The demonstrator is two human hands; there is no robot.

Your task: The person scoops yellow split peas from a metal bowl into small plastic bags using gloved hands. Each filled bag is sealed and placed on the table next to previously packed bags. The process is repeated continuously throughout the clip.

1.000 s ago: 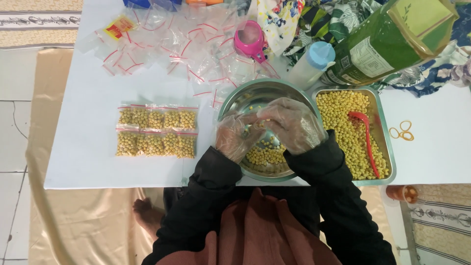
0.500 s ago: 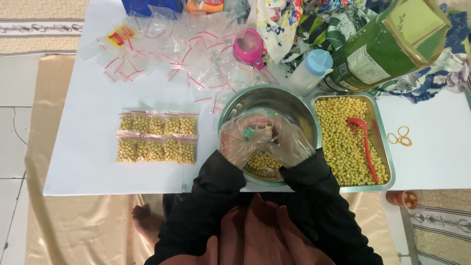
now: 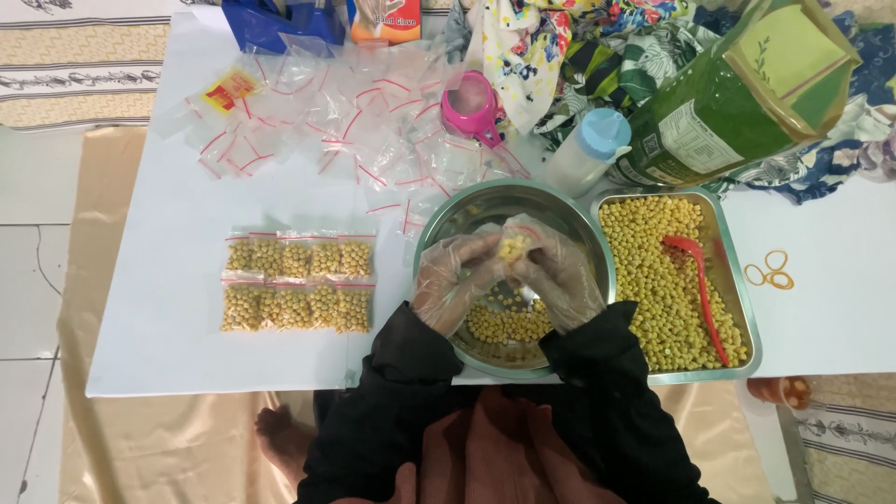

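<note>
My left hand (image 3: 457,280) and my right hand (image 3: 560,278), both in clear plastic gloves, meet over a round steel bowl (image 3: 448,219). Between their fingers they hold a small clear bag (image 3: 511,245) partly filled with yellow beans. More loose yellow beans (image 3: 509,322) lie in the bottom of the bowl. Right of the bowl stands a rectangular steel tray (image 3: 737,299) full of yellow beans with a red spoon (image 3: 698,280) lying in it.
Several filled bean bags (image 3: 297,282) lie in two rows on the white table (image 3: 168,308) at left. Empty zip bags (image 3: 327,131) are scattered behind, with a pink cup (image 3: 471,107), a white bottle (image 3: 588,149), a green package (image 3: 737,93) and rubber bands (image 3: 773,271).
The view has shifted slightly. My hands have lifted the small bag a little higher over the bowl, and it now shows beans inside.
</note>
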